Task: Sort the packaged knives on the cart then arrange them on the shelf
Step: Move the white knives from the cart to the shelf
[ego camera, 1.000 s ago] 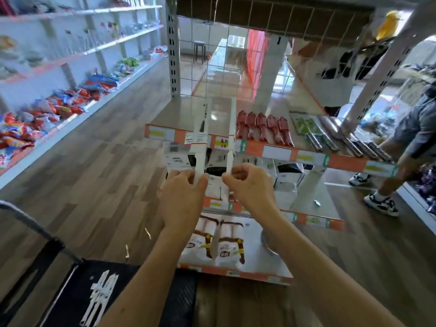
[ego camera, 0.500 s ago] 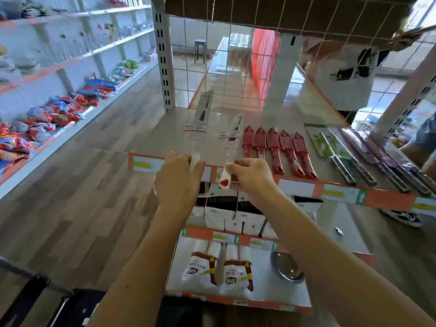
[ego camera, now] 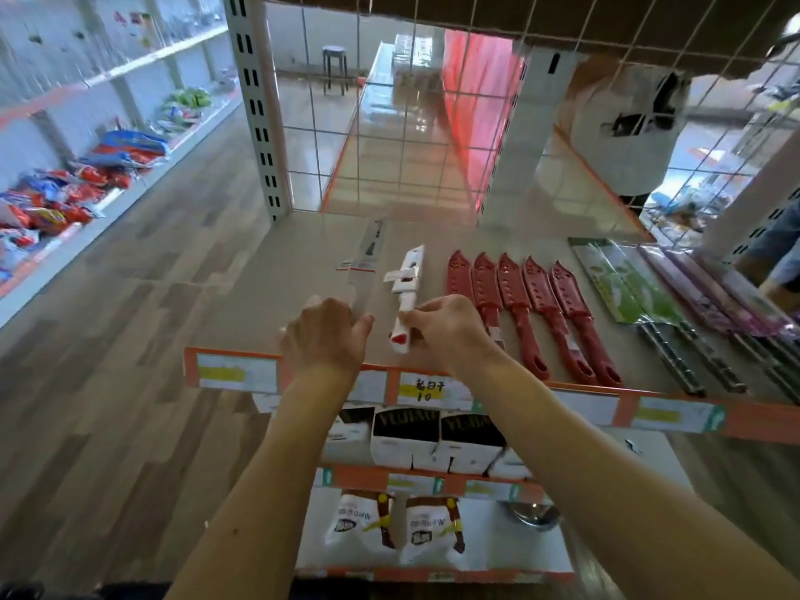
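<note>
Left hand [ego camera: 324, 337] curled around near end of clear-packed knife [ego camera: 366, 257], which lay lengthwise on top shelf [ego camera: 268, 296]. Right hand [ego camera: 448, 326] pinched handle end of white packaged knife [ego camera: 408, 283], just beside the first on the same shelf. Five red sheathed knives [ego camera: 511, 296] lay in a row to the right.

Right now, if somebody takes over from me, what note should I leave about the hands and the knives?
Left hand grips a clear-packaged knife, right hand pinches the white packaged knife; both lie on the shelf, left of five red knives.
Done: red knives, green packs and purple packs laid in rows.
Left: release these two, straighten them, check the cart, which is out of view.
</note>
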Demonstrator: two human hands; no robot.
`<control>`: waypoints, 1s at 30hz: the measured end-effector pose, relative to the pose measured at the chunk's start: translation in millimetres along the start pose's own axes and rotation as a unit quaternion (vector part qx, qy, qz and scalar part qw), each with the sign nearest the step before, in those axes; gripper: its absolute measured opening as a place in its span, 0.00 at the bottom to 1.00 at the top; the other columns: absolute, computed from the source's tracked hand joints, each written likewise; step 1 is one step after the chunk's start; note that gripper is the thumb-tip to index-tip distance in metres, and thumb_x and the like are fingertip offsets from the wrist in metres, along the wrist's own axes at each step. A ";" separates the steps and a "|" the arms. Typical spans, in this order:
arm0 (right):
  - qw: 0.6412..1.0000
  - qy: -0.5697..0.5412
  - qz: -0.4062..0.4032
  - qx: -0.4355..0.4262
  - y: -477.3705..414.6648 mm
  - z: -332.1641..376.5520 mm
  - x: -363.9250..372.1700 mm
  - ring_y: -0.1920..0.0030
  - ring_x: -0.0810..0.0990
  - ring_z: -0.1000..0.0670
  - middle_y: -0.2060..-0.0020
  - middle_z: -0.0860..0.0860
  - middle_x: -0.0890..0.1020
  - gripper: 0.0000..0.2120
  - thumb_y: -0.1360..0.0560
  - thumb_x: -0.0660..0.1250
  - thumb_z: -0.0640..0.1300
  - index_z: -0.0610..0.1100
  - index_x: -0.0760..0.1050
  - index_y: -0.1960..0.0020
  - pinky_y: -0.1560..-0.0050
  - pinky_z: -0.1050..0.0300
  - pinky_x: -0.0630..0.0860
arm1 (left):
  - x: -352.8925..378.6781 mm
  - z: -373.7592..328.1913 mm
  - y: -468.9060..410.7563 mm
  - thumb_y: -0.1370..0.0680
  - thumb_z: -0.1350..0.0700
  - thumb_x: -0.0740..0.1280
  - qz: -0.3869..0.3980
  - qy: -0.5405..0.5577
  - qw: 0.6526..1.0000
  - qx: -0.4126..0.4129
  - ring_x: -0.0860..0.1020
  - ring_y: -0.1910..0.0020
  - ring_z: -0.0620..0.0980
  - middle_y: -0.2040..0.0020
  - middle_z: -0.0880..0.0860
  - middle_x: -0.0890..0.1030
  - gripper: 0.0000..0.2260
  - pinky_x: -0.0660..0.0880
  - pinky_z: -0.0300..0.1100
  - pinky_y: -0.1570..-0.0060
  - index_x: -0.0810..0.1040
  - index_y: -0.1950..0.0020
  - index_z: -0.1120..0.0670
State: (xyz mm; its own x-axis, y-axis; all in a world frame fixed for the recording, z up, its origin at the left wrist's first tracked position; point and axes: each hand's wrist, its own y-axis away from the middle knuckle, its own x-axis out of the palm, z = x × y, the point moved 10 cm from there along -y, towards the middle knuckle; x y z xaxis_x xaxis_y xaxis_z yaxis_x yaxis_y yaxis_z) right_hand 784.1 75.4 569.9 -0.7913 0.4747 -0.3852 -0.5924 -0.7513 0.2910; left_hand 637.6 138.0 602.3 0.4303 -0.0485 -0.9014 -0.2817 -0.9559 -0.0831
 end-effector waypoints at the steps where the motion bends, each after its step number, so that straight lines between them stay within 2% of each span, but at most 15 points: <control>1: 1.000 0.008 -0.005 0.001 -2.5 0.0 -0.8 0.55 0.84 0.45 0.57 0.42 0.85 0.09 0.28 0.71 0.43 0.37 0.82 0.55 0.45 0.49 0.80 | 3.6 -1.4 -1.2 0.23 0.45 0.63 0.006 -0.003 1.000 0.004 0.78 0.54 0.59 0.56 0.57 0.77 0.16 0.72 0.48 0.53 0.80 0.55 0.58; 5: 0.999 0.052 -0.004 -0.015 -7.1 4.0 0.7 0.53 0.83 0.47 0.54 0.44 0.85 0.11 0.27 0.70 0.44 0.38 0.81 0.50 0.44 0.53 0.78 | 12.2 -4.7 -3.3 0.24 0.45 0.64 0.015 -0.013 1.000 0.017 0.78 0.54 0.58 0.60 0.54 0.72 0.16 0.71 0.47 0.54 0.78 0.58 0.58; 7: 0.998 0.061 0.015 -0.016 -6.4 2.6 3.8 0.51 0.82 0.49 0.52 0.47 0.83 0.14 0.28 0.71 0.44 0.38 0.79 0.46 0.43 0.54 0.78 | 12.5 -7.8 -5.3 0.24 0.45 0.65 0.011 -0.017 0.999 0.029 0.79 0.54 0.57 0.59 0.54 0.74 0.16 0.72 0.47 0.54 0.79 0.56 0.58; 11: 0.997 0.060 0.038 -0.007 -3.0 -2.2 4.8 0.49 0.81 0.47 0.51 0.46 0.81 0.16 0.29 0.72 0.42 0.40 0.75 0.43 0.44 0.50 0.78 | 14.0 -12.5 -5.9 0.25 0.45 0.65 0.009 -0.016 0.999 0.046 0.79 0.49 0.57 0.49 0.55 0.81 0.16 0.72 0.48 0.50 0.77 0.45 0.56; 14: 0.994 0.087 0.055 -0.031 0.4 2.5 5.2 0.52 0.81 0.50 0.50 0.46 0.82 0.17 0.28 0.71 0.42 0.40 0.74 0.41 0.49 0.57 0.79 | 14.8 -14.2 -2.2 0.24 0.45 0.65 0.004 -0.009 0.999 0.051 0.79 0.49 0.56 0.48 0.55 0.80 0.17 0.72 0.48 0.49 0.75 0.42 0.55; 16: 0.988 0.126 0.059 -0.064 5.2 10.8 4.7 0.55 0.81 0.51 0.50 0.46 0.82 0.15 0.27 0.70 0.42 0.38 0.75 0.42 0.54 0.61 0.79 | 15.7 -15.2 -1.5 0.24 0.45 0.65 0.003 -0.005 0.998 0.055 0.79 0.50 0.55 0.49 0.55 0.80 0.17 0.72 0.47 0.51 0.75 0.43 0.55; 20: 0.968 0.209 0.053 -0.127 13.1 25.5 7.6 0.51 0.83 0.47 0.50 0.42 0.84 0.12 0.25 0.68 0.42 0.35 0.78 0.46 0.48 0.53 0.79 | 16.6 -15.5 -0.6 0.24 0.45 0.65 0.012 0.000 0.998 0.058 0.79 0.51 0.55 0.49 0.55 0.79 0.17 0.70 0.44 0.56 0.76 0.43 0.56; 23: 0.957 0.249 0.054 -0.140 14.2 27.3 10.3 0.51 0.83 0.46 0.51 0.41 0.83 0.13 0.25 0.67 0.44 0.35 0.77 0.45 0.47 0.51 0.79 | 16.8 -15.9 2.1 0.24 0.46 0.64 0.017 0.002 0.998 0.057 0.79 0.51 0.55 0.48 0.55 0.79 0.18 0.68 0.42 0.59 0.75 0.41 0.57; 30: 0.939 0.302 0.046 -0.155 15.5 28.3 10.9 0.52 0.82 0.46 0.52 0.42 0.82 0.11 0.25 0.67 0.43 0.37 0.78 0.48 0.54 0.57 0.76 | 19.7 -14.8 3.4 0.23 0.46 0.64 0.035 0.011 0.998 0.053 0.78 0.49 0.56 0.47 0.56 0.78 0.18 0.69 0.43 0.58 0.74 0.40 0.57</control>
State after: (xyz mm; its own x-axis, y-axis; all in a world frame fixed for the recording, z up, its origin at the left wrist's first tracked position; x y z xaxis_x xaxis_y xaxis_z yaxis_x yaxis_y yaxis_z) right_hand 762.0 82.0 595.1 -0.5511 0.1245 -0.8251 -0.3786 -0.9184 0.1144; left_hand 657.9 129.6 590.6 0.4244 -0.1206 -0.8974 -0.3995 -0.9143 -0.0661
